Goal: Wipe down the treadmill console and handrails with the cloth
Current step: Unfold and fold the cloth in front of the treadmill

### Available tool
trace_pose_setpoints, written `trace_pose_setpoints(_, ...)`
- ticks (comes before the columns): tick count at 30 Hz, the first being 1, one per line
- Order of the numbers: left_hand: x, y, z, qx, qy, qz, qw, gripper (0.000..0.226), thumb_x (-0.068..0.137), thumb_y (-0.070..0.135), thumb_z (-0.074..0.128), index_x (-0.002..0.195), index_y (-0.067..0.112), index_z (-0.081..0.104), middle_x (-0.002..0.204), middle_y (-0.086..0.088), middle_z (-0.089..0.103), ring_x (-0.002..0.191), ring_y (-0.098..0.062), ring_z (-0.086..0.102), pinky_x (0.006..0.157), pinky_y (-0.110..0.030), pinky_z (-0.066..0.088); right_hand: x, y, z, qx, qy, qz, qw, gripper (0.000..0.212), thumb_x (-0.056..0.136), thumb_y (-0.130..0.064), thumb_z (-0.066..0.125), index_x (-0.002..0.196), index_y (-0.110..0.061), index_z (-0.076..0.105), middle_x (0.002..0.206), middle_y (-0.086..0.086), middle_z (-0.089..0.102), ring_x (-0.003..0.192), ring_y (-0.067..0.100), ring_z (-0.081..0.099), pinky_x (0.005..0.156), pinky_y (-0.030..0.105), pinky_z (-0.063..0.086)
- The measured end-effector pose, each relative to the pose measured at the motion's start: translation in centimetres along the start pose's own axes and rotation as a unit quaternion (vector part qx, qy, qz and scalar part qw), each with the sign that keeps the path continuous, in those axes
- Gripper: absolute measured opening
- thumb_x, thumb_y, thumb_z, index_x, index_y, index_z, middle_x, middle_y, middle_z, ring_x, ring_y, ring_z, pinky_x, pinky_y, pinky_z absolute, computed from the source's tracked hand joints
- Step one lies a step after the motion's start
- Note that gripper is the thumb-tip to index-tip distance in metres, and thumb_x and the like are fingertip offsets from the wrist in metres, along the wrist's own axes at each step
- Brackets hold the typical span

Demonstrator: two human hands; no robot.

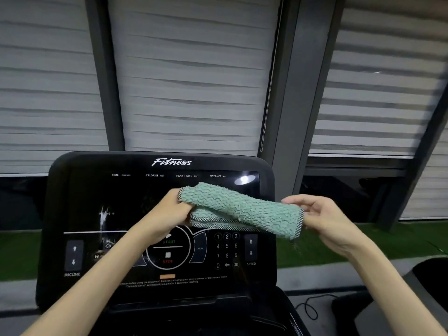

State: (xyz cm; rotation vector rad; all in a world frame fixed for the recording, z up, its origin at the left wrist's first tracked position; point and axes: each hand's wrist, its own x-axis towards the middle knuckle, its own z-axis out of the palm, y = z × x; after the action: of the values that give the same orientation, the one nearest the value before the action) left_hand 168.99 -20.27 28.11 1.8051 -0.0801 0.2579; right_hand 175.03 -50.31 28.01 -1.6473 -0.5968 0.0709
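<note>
Hands (167, 210) gripping green cloth (242, 209), "Fitness" console (82, 190)

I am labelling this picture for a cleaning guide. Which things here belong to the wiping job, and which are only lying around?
For the job:
- green cloth, gripped by the left hand and pinched by the right hand
- treadmill console behind it

Only lying around:
- window blinds
- blind cord
- black cable on the floor
- green turf
</note>
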Motion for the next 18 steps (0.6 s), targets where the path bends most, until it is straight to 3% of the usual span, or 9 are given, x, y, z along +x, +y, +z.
trace_pose_setpoints(2,0.1,0.6,-1.2,0.031,-0.005,0.086,0.996,0.021,0.089,-0.017,0.053,0.096,-0.002,0.067,0.089,0.002,0.076,0.091,-0.014,0.07,0.079,-0.022,0.056,-0.2,-1.0,-0.3,0.019,0.018,-0.062,0.998,0.016,0.076,-0.003,0.067,0.086,-0.013,0.075,0.09,0.006,0.074,0.079,0.013,0.068,0.062,0.02,0.053)
trace_pose_setpoints(4,-0.2,1.3,-2.2,0.032,-0.035,0.14,0.989,0.021,0.08,-0.022,0.061,0.086,-0.001,0.062,0.076,0.003,0.072,0.073,-0.004,0.066,0.064,-0.014,0.051,-0.4,-2.0,-0.5,0.024,0.013,-0.103,0.994,0.013,0.074,-0.012,0.067,0.08,-0.021,0.073,0.091,0.005,0.072,0.081,0.013,0.067,0.064,0.024,0.056)
trace_pose_setpoints(6,-0.1,1.6,-2.8,0.032,-0.061,0.172,0.983,0.029,0.076,-0.021,0.067,0.088,0.003,0.057,0.075,0.003,0.069,0.072,-0.006,0.065,0.063,-0.016,0.051,-0.5,-2.0,-0.7,-0.043,-0.003,-0.138,0.99,0.019,0.081,-0.001,0.065,0.083,-0.019,0.068,0.091,0.006,0.07,0.079,0.014,0.066,0.063,0.022,0.054)
trace_pose_setpoints(8,0.0,1.6,-3.2,0.05,-0.083,0.187,0.978,0.033,0.078,-0.019,0.067,0.089,0.01,0.055,0.08,0.005,0.066,0.082,-0.01,0.065,0.071,-0.02,0.053,-0.3,-1.5,-0.9,-0.105,-0.001,-0.154,0.982,0.039,0.086,0.018,0.054,0.083,-0.019,0.066,0.089,0.003,0.069,0.08,0.011,0.065,0.065,0.02,0.052)
trace_pose_setpoints(10,0.0,1.4,-3.7,0.095,-0.114,0.192,0.97,0.04,0.083,-0.024,0.058,0.083,0.016,0.06,0.085,0.002,0.066,0.087,-0.014,0.065,0.078,-0.025,0.052,-0.2,-1.1,-1.3,-0.122,0.013,-0.152,0.981,0.056,0.082,0.028,0.045,0.076,-0.021,0.069,0.09,0.002,0.071,0.089,0.014,0.067,0.074,0.028,0.056)
trace_pose_setpoints(13,0.2,1.4,-3.9,0.177,-0.136,0.181,0.958,0.06,0.077,-0.029,0.041,0.075,0.022,0.071,0.091,0.002,0.072,0.092,-0.014,0.067,0.087,-0.022,0.047,0.0,-0.8,-1.8,-0.139,0.018,-0.143,0.98,0.061,0.076,0.032,0.039,0.067,-0.018,0.071,0.094,0.006,0.073,0.096,0.021,0.068,0.088,0.044,0.054)
trace_pose_setpoints(16,0.6,1.0,-3.7,0.185,-0.123,0.108,0.969,0.053,0.086,-0.014,0.044,0.088,0.029,0.076,0.101,0.013,0.074,0.098,-0.01,0.065,0.091,-0.024,0.045,0.3,-0.9,-1.9,-0.158,-0.005,-0.103,0.982,0.058,0.081,0.028,0.039,0.069,-0.017,0.073,0.096,0.004,0.073,0.098,0.018,0.067,0.094,0.042,0.051)
trace_pose_setpoints(18,0.6,0.8,-3.2,0.17,-0.126,0.066,0.975,0.034,0.083,0.01,0.051,0.089,0.031,0.077,0.086,0.005,0.073,0.081,-0.017,0.059,0.08,-0.032,0.044,0.5,-0.8,-1.9,-0.175,-0.009,-0.072,0.982,0.055,0.085,0.022,0.04,0.072,-0.018,0.075,0.094,0.002,0.074,0.097,0.02,0.067,0.095,0.042,0.048)
